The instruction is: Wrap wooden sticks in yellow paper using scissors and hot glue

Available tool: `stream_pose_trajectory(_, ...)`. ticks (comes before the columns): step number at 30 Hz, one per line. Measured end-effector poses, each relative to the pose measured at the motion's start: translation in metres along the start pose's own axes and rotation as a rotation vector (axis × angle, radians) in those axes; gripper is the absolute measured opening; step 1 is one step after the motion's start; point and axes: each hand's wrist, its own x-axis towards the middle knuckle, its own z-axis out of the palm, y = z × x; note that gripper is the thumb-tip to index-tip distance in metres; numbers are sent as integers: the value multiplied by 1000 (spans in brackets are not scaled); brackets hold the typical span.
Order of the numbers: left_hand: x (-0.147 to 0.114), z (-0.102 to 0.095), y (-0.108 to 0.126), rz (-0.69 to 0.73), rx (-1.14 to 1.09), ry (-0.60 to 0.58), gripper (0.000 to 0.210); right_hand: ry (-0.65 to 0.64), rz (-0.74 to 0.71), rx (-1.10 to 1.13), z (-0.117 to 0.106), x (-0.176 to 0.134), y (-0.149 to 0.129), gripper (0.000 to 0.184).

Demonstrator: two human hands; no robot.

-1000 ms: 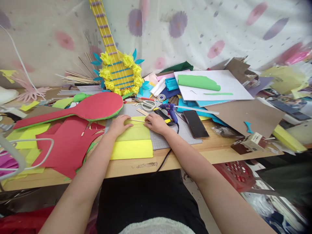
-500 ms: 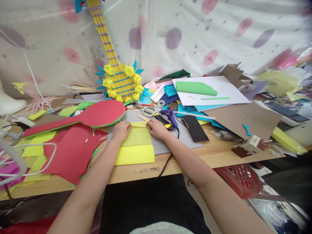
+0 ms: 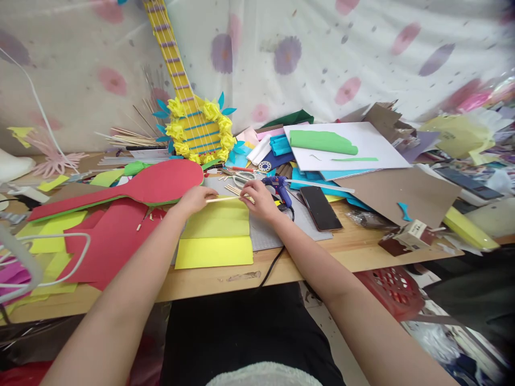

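My left hand (image 3: 196, 199) and my right hand (image 3: 257, 197) pinch the two ends of a thin pale yellow stick (image 3: 222, 199), held level between them. I cannot tell whether it is bare or wrapped in paper. It lies just above the far edge of a sheet of yellow crepe paper (image 3: 215, 252), whose near part is folded and brighter. Under the paper is a grey cutting mat (image 3: 267, 236). Close behind my right hand are a purple glue gun (image 3: 280, 188), several loose thin sticks (image 3: 232, 190) and a pair of scissors (image 3: 243, 178), partly hidden.
A red guitar-shaped cutout (image 3: 161, 182) lies on red sheets at the left. Behind it leans a yellow paper guitar (image 3: 199, 134) with flowers. On the right are a phone (image 3: 321, 208), brown cardboard (image 3: 402, 193) and a green roll (image 3: 322, 142). A black cord (image 3: 273, 265) hangs over the table edge.
Both hands have lifted slightly away from the yellow paper, and the thin stick between them shows more clearly. My right hand's fingers have risen. The view has shifted a little.
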Motion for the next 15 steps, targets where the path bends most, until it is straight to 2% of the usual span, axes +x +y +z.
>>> stream_pose_trajectory(2, 12, -13, -1, 9, -46, -75, 26, -86, -93, -30, 4, 5, -3, 10)
stream_pose_trajectory(4, 22, -24, 1, 34, -71, -162, 26, -144, -104, -59, 8, 11, -5, 10)
stream_pose_trajectory(7, 29, -32, 6, 69, -60, -242, 27, -165, -25, -77, 13, 19, -6, 11)
stream_pose_trajectory(15, 30, -31, 0, 81, -51, -288, 33, -207, 216, -95, 15, 17, 3, 11)
